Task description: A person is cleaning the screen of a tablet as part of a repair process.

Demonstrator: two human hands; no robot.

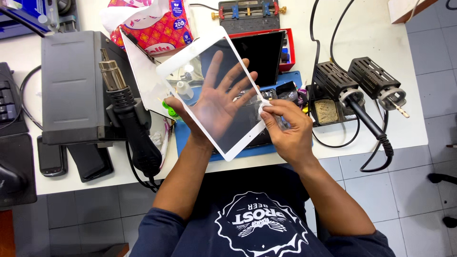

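Left hand (216, 102), fingers spread, supports a white-framed glass panel (190, 59) from beneath. Right hand (288, 131) pinches a small white wipe (263, 105) against its edge, above the worktop (366, 35).

Bright, even light falls from above, leaving the white worktop (371, 28) almost washed out at the top. Shadows are soft and short, lying close under the tools. A pale sheen sits on the glass panel (214, 90), though the left hand (216, 102) shows clearly through it. Focus is sharp throughout, with straight edges bowing slightly toward the corners.
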